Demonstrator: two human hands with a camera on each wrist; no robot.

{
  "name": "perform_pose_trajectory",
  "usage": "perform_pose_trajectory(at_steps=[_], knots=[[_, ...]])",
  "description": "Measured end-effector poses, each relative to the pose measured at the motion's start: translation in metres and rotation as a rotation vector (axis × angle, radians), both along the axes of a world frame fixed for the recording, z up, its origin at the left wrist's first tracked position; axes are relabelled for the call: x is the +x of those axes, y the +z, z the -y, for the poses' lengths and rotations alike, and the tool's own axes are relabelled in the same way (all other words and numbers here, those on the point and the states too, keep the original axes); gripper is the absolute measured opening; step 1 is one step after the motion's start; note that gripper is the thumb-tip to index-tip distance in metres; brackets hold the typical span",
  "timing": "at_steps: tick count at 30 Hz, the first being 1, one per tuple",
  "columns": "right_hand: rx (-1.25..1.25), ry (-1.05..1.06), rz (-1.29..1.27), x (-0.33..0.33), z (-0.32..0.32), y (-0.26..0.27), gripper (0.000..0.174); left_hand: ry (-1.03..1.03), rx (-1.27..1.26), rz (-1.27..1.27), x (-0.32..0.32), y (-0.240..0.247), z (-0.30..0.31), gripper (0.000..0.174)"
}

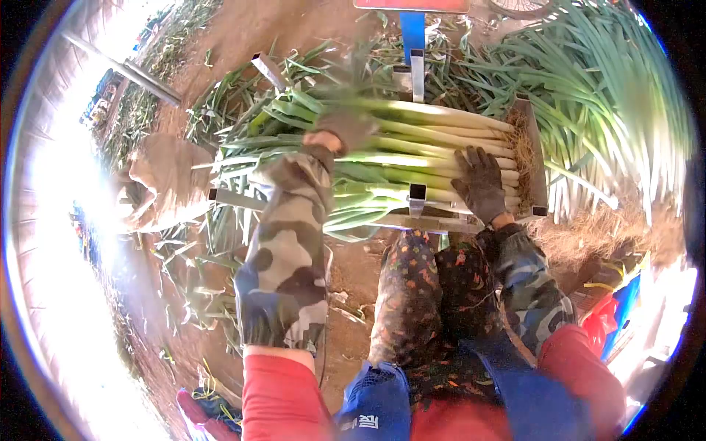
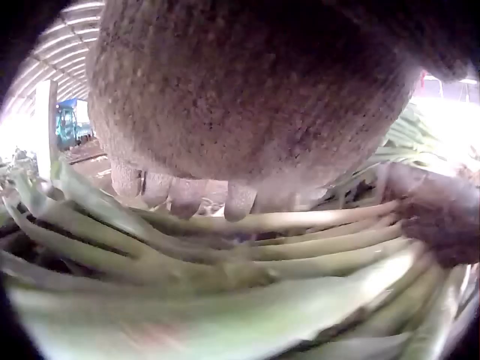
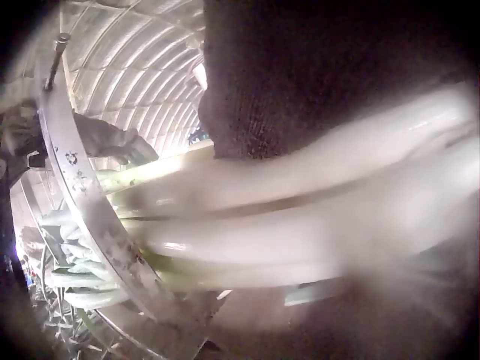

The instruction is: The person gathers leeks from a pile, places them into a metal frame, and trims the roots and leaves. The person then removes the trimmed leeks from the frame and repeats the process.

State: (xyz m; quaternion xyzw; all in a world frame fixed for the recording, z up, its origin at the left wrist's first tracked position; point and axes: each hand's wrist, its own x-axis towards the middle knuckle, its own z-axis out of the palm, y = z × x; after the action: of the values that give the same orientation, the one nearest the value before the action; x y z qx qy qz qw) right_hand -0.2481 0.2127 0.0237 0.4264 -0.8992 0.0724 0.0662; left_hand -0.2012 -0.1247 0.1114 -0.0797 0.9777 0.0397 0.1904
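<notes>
The leeks lie stacked in a metal rack under both hands. The right hand presses flat, fingers spread, on the white stalks. The left hand sits on the green leaves, and I cannot tell whether it grips them. This looks like evening up the bundle, and the next move calls for keeping it compact.

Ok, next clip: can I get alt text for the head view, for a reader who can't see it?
Two gloved hands rest on a bundle of leeks lying in a metal rack: the left hand on the green leaves, the right hand flat on the white stalks near the roots. A bigger heap of leeks lies behind it.
</notes>
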Motion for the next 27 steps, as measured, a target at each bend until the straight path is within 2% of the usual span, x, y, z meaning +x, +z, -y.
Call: perform_pose_trajectory(at_steps=[2, 3, 4, 5, 6, 11, 14, 17, 21, 23, 26, 27], knots=[[-0.074, 0.012, -0.007, 0.005, -0.003, -0.004, 0.062, -0.105, -0.042, -0.130, -0.008, -0.009, 0.037, 0.050], [-0.110, 0.012, -0.016, 0.002, -0.001, -0.004, 0.062, -0.111, -0.139, -0.089, -0.014, -0.021, 0.061, 0.048], [0.038, -0.033, 0.022, -0.004, 0.003, -0.008, 0.062, -0.120, -0.235, -0.046, -0.020, -0.031, 0.084, 0.046], [0.018, -0.039, 0.023, -0.011, 0.002, -0.006, 0.062, -0.093, -0.403, 0.106, -0.036, -0.047, 0.102, 0.043], [-0.002, -0.029, 0.032, -0.007, 0.002, -0.002, 0.062, -0.039, -0.440, 0.141, -0.033, -0.058, 0.123, 0.043], [-0.064, 0.006, -0.043, -0.005, -0.003, -0.012, 0.063, 0.206, -0.412, 0.076, 0.019, -0.047, 0.181, 0.045], [-0.060, -0.002, -0.018, -0.004, -0.005, -0.011, 0.063, 0.240, -0.410, 0.053, 0.037, -0.042, 0.200, 0.048], [-0.082, -0.016, 0.050, -0.006, -0.004, -0.016, 0.063, 0.182, -0.438, 0.071, 0.042, -0.040, 0.209, 0.053], [-0.355, 0.036, -0.009, -0.009, -0.010, -0.036, 0.060, 0.046, -0.483, 0.076, 0.004, -0.032, 0.189, 0.060], [-0.344, 0.019, -0.084, -0.006, -0.014, -0.035, 0.060, -0.018, -0.487, 0.077, -0.006, -0.017, 0.158, 0.064], [-0.127, -0.044, 0.082, -0.004, -0.009, -0.012, 0.061, -0.116, -0.400, 0.074, -0.003, 0.003, 0.083, 0.070], [-0.141, -0.039, 0.071, -0.003, -0.008, -0.012, 0.061, -0.141, -0.356, 0.084, -0.001, 0.003, 0.046, 0.072]])
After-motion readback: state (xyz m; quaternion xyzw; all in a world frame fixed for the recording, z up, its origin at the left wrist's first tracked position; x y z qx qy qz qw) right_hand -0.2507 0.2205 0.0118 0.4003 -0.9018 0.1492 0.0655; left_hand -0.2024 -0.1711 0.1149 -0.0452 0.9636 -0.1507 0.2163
